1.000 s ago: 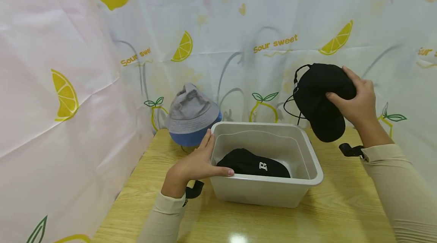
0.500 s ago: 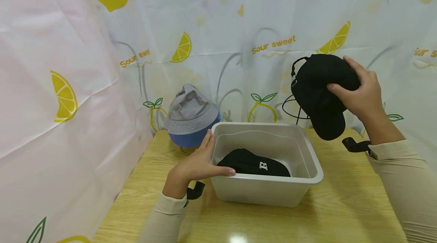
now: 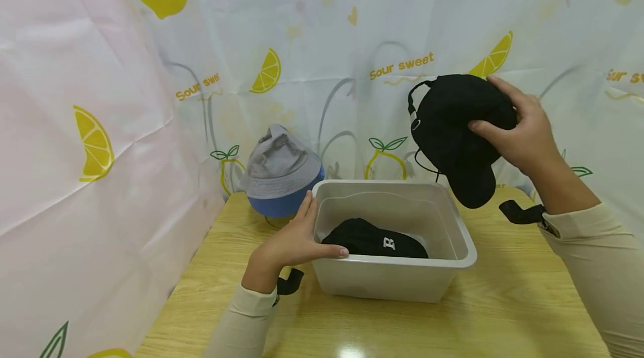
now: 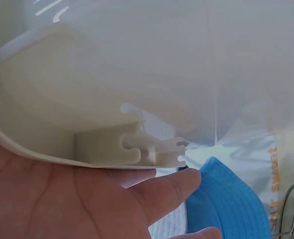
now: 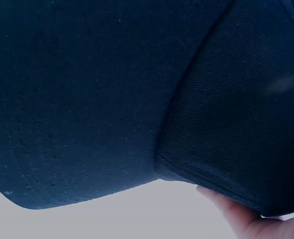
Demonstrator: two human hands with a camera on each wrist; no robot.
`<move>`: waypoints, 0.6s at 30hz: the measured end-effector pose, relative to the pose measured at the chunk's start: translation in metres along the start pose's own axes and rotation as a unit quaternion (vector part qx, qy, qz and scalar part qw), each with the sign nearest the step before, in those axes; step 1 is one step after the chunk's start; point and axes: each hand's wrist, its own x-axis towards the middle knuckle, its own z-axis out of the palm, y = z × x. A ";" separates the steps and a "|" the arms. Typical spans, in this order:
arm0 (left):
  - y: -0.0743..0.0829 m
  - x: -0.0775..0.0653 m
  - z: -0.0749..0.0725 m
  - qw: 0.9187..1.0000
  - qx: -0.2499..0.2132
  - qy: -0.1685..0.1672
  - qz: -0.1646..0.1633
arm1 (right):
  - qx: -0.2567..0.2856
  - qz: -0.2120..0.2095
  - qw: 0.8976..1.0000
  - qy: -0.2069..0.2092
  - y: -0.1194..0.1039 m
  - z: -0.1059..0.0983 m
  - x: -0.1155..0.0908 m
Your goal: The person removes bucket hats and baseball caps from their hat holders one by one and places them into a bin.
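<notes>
My right hand (image 3: 523, 128) holds a black baseball cap (image 3: 470, 184) in the air, above and behind the right side of a grey plastic bin (image 3: 382, 279). The thumb is on the cap's near side, with fingers behind the crown. Its brim hangs down, and the back strap points left; in the right wrist view the cap (image 5: 87, 109) fills most of the picture. A second black cap (image 3: 352, 238) with a white letter lies in the bin. At the bin's left front corner rests my left hand (image 3: 287, 243), straight thumb over the front rim and fingers along the side.
A grey bucket hat (image 3: 279, 156) sits over a blue hat (image 3: 274, 204) on a wire stand, behind the bin's left corner. Another wire stand (image 3: 425, 165) shows partly behind the held cap. Lemon-printed cloth (image 3: 322, 39) hangs behind the wooden table (image 3: 402, 330).
My right hand has lifted the black cap higher, off the wire stand behind it, and then carried it left towards the bin. The left hand stays at the bin's corner.
</notes>
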 end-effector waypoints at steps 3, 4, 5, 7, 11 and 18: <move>0.001 0.000 0.000 1.000 -0.004 0.000 0.001 | 0.017 -0.010 1.000 -0.023 -0.009 0.004 -0.002; 0.001 0.000 0.000 1.000 -0.005 0.000 0.000 | 0.022 -0.012 0.999 -0.029 -0.011 0.005 -0.003; 0.001 0.000 0.000 1.000 -0.006 0.001 0.000 | 0.028 -0.014 0.999 -0.034 -0.014 0.007 -0.004; 0.001 0.000 0.000 1.000 -0.007 0.001 -0.002 | 0.039 -0.020 0.998 -0.040 -0.018 0.009 -0.005; 0.001 0.001 0.000 1.000 -0.003 0.000 -0.002 | 0.059 -0.030 0.997 -0.046 -0.024 0.016 -0.008; 0.001 0.000 0.000 1.000 -0.001 -0.006 -0.008 | 0.080 -0.051 0.993 -0.069 -0.033 0.026 -0.013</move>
